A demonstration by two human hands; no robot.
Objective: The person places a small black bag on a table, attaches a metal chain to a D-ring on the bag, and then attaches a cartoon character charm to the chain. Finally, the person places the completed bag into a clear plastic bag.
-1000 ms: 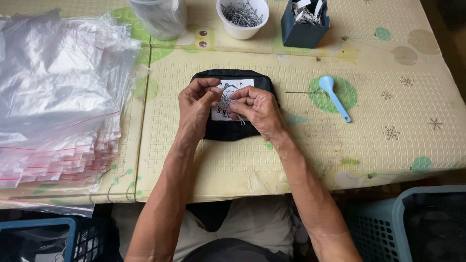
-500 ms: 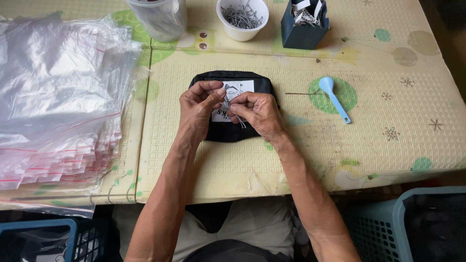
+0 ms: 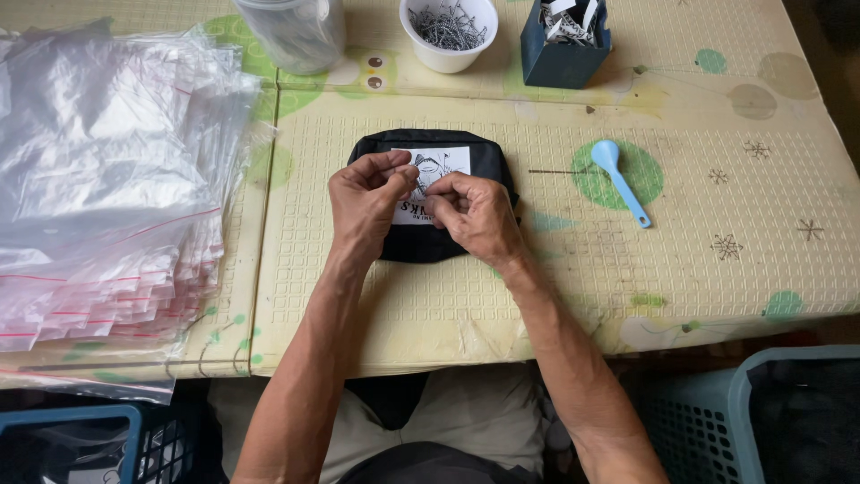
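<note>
A black fabric piece [image 3: 488,159] with a white printed label [image 3: 448,163] lies on the patterned table mat [image 3: 573,287] in front of me. My left hand [image 3: 365,199] and my right hand [image 3: 473,215] meet over the label with fingertips pinched together. Something small and thin sits between the fingertips; I cannot tell what it is. Both hands rest on the black piece and hide its middle and lower part.
A stack of clear zip bags [image 3: 107,179] covers the left of the table. At the back stand a clear plastic jar [image 3: 296,34], a white cup of metal pins [image 3: 448,31] and a dark blue box [image 3: 564,40]. A light blue spoon [image 3: 620,179] lies right. Blue baskets [image 3: 761,403] sit below.
The fingertips of both hands have shifted slightly over the label. The black piece and everything else on the table stay where they were.
</note>
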